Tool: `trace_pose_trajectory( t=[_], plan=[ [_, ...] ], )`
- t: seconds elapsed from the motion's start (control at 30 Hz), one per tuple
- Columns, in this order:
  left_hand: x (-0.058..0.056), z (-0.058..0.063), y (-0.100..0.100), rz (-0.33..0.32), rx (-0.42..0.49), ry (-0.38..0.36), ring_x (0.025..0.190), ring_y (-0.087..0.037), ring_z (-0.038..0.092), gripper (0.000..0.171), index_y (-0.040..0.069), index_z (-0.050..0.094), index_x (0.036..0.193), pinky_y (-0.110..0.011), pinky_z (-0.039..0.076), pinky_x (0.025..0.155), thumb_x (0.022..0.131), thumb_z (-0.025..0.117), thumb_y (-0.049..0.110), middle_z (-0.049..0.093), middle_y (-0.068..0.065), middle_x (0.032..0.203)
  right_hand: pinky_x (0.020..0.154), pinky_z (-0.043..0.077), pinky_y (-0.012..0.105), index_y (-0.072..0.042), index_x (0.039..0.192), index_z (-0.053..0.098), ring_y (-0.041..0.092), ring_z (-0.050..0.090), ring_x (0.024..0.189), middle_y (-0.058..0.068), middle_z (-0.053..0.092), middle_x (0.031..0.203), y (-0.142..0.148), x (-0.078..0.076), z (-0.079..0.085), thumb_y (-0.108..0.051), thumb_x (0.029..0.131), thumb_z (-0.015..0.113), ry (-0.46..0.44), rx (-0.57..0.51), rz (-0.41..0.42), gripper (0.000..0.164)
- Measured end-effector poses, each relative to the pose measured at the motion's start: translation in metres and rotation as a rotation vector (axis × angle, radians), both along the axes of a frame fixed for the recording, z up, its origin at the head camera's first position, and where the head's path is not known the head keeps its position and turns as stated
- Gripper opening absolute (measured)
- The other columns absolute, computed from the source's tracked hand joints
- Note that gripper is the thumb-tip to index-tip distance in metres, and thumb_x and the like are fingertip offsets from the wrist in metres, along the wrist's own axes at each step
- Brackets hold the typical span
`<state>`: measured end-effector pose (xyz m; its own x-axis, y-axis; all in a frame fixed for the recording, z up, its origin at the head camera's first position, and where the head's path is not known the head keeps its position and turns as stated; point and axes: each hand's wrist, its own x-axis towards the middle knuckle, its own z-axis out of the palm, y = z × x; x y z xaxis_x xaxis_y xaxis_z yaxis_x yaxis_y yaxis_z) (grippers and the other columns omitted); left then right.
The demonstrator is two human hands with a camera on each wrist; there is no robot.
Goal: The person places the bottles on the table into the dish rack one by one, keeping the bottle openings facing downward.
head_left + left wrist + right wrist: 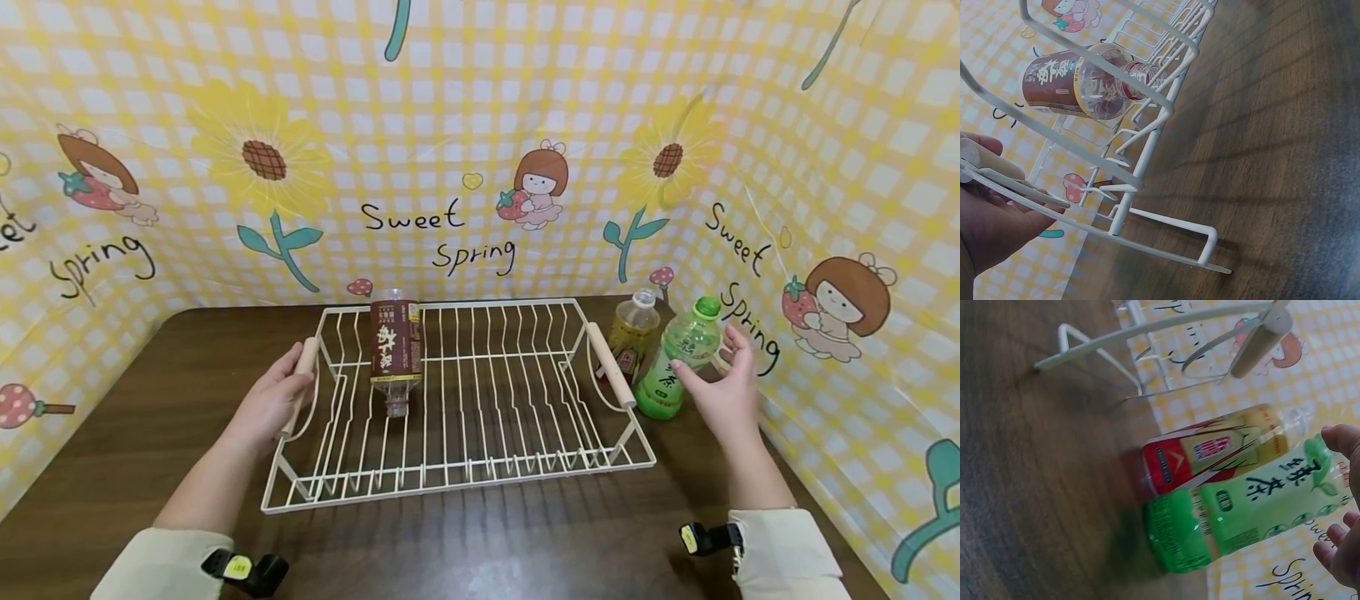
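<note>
A white wire dish rack (pixel 480 358) with wooden handles stands on the table. My left hand (pixel 277 396) grips its left handle (pixel 303 371); in the left wrist view the fingers pass behind the wood. Lying on the rack's wires is a bottle with a dark red label (pixel 395 342), its neck toward me. My right hand (pixel 723 387) is spread around the upper part of a green tea bottle (pixel 675 358), thumb overlapping its near side and fingers past its far side. In the right wrist view, a gap shows between the lower fingers (pixel 1329 550) and this upright bottle.
A bottle with a yellow and red label (pixel 628 337) stands between the rack's right handle (pixel 611 365) and the green bottle. A yellow checked cloth (pixel 465 108) covers the walls behind and beside the dark wooden table (pixel 450 550).
</note>
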<state>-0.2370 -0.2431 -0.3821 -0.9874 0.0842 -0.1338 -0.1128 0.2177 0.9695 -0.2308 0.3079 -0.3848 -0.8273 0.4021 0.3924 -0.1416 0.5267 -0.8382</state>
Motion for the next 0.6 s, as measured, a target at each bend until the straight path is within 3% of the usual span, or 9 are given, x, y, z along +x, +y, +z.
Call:
trace_pose_trajectory(
  t=[0.1, 0.2, 0.4, 0.6],
  plan=[
    [0.002, 0.0, 0.0, 0.002, 0.009, -0.004, 0.122, -0.005, 0.037, 0.065, 0.012, -0.009, 0.156, -0.005, 0.042, 0.089, 0.105, 0.032, 0.014, -0.002, -0.024, 0.163, 0.112, 0.032, 0.057, -0.007, 0.153, 0.021, 0.043, 0.038, 0.131, 0.024, 0.034, 0.15, 0.002, -0.005, -0.005, -0.009, 0.08, 0.076, -0.015, -0.032, 0.009, 0.092],
    [0.002, 0.0, 0.0, 0.002, 0.007, -0.003, 0.121, -0.004, 0.037, 0.066, 0.012, -0.009, 0.156, -0.005, 0.042, 0.089, 0.105, 0.032, 0.013, -0.002, -0.024, 0.163, 0.111, 0.032, 0.057, -0.007, 0.153, 0.018, 0.041, 0.039, 0.131, 0.024, 0.034, 0.15, 0.002, -0.009, -0.009, -0.008, 0.079, 0.077, -0.023, -0.055, 0.012, 0.094],
    [0.001, 0.0, 0.0, 0.0, -0.01, -0.01, 0.13, -0.015, 0.034, 0.065, 0.012, -0.009, 0.156, -0.005, 0.042, 0.087, 0.106, 0.032, 0.016, -0.005, -0.024, 0.163, 0.107, 0.037, 0.048, -0.007, 0.153, 0.016, 0.034, 0.043, 0.128, 0.021, 0.036, 0.15, 0.001, -0.015, -0.014, -0.009, 0.08, 0.077, -0.035, -0.071, -0.008, 0.095],
    [-0.001, 0.0, 0.0, 0.001, -0.013, -0.008, 0.143, -0.032, 0.02, 0.065, 0.015, -0.009, 0.156, -0.004, 0.041, 0.086, 0.106, 0.031, 0.018, -0.006, -0.023, 0.163, 0.095, 0.04, 0.031, -0.009, 0.152, 0.018, 0.034, 0.047, 0.123, 0.021, 0.039, 0.145, -0.001, -0.017, -0.014, -0.01, 0.081, 0.076, -0.039, -0.074, -0.027, 0.092]
  ],
)
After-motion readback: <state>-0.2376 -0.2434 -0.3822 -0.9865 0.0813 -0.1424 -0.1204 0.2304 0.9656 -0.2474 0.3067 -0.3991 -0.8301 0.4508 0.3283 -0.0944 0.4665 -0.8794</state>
